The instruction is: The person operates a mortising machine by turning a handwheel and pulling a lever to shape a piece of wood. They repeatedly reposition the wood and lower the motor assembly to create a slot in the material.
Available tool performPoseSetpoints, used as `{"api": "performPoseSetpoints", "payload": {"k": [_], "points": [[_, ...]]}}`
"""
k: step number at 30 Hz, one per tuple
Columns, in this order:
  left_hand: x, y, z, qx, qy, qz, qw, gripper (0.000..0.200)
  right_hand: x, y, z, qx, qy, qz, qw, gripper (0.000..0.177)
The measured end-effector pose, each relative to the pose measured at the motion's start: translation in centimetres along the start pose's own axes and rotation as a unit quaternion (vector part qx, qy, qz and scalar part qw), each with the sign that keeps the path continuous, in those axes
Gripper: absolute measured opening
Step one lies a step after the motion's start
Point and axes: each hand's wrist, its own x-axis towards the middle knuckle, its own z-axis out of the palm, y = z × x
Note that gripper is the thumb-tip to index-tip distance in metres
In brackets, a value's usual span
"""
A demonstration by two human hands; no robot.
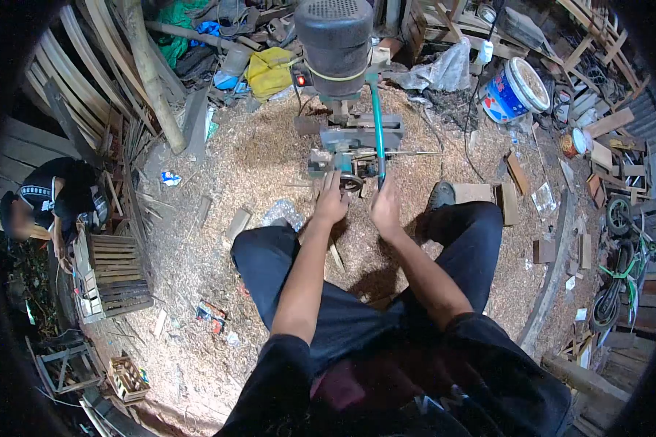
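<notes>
Head view. A machine (362, 138) with a dark motor housing (335, 44) stands on the floor (259, 156) directly ahead of the seated person, between and beyond the knees. A red switch (301, 80) on its left side is lit. A green lever (378, 124) slopes down along the right side; a small wheel (352, 183) sits low at the front.

The left hand (331, 198) is at the left side of the wheel, fingers extended forward; whether it grips anything cannot be told. The right hand (385, 207) is at the lower end of the lever, fingers pointing forward; whether they close around it cannot be told.

Wood shavings cover the floor around the machine. A yellow bag (271, 71) lies beyond it to the left; a blue and white bucket (514, 91) stands tilted to the right. A bike (622, 273) is at the far right. At the far left, another person (58, 193) bends beside a slatted crate (116, 277).
</notes>
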Motion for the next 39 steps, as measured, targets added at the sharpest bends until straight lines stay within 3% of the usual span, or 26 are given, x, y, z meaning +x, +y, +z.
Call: {"api": "performPoseSetpoints", "payload": {"k": [2, 3, 6, 9, 13, 15, 16, 19, 22, 23, 26, 30, 35, 38, 39], "points": [[0.0, 0.2, 0.3, 0.003, 0.022, 0.012, 1.000, 0.073, 0.2, 1.7, 2.5, 0.000, 0.040, -0.006, 0.999, 0.069], [0.0, 0.4, 0.6, -0.013, 0.008, -0.018, 1.000, 0.077, 0.4, 2.3, 3.1, 0.038, -0.040, 0.090, 0.994, 0.066], [0.3, 0.7, 0.4, 0.024, -0.024, -0.044, 0.998, 0.079, 0.4, 3.5, 4.3, 0.046, 0.002, 0.028, 0.999, 0.066], [0.4, 0.4, 0.6, 0.027, -0.019, -0.014, 0.999, 0.080, 0.6, 2.2, 2.7, 0.076, -0.060, 0.110, 0.989, 0.062], [0.1, 0.5, 1.2, 0.026, -0.013, -0.012, 1.000, 0.080, 1.5, -4.4, -4.4, 0.066, 0.084, -0.029, 0.994, 0.044], [0.7, 0.3, 1.3, 0.040, -0.035, -0.028, 0.998, 0.085, 4.5, -10.1, -12.0, 0.137, -0.073, 0.099, 0.983, 0.041], [0.6, -0.1, 1.6, 0.038, -0.016, 0.007, 0.999, 0.087, 6.2, -12.4, -14.5, 0.131, -0.027, 0.055, 0.990, 0.035], [0.1, -2.2, 2.6, 0.057, 0.044, 0.138, 0.988, 0.094, 14.1, -17.2, -21.0, -0.008, -0.212, 0.055, 0.976, 0.037], [0.3, -2.2, 1.8, 0.016, 0.037, 0.183, 0.982, 0.092, 15.8, -19.3, -22.8, -0.038, -0.233, 0.045, 0.971, 0.037], [0.2, -3.3, 2.9, -0.001, 0.053, 0.177, 0.983, 0.091, 14.7, -17.7, -21.4, 0.015, -0.157, 0.018, 0.987, 0.036], [0.2, -1.7, 2.3, 0.007, 0.021, 0.077, 0.997, 0.089, 9.4, -14.7, -17.2, 0.055, -0.095, 0.037, 0.993, 0.034], [0.3, 0.4, 1.2, 0.021, -0.017, -0.029, 0.999, 0.083, 2.9, -9.3, -10.6, 0.066, -0.050, 0.077, 0.994, 0.046], [0.1, 1.1, 1.7, 0.042, 0.013, -0.018, 0.999, 0.083, 0.0, -1.9, -2.4, 0.049, -0.044, 0.098, 0.993, 0.050], [0.1, 1.4, 1.5, 0.035, 0.017, -0.019, 0.999, 0.084, -0.4, 2.5, 2.6, 0.040, 0.037, 0.031, 0.998, 0.046], [0.0, 1.3, 1.5, 0.033, 0.016, -0.018, 0.999, 0.084, -0.2, 3.3, 3.5, 0.056, 0.020, 0.039, 0.997, 0.049]]}}
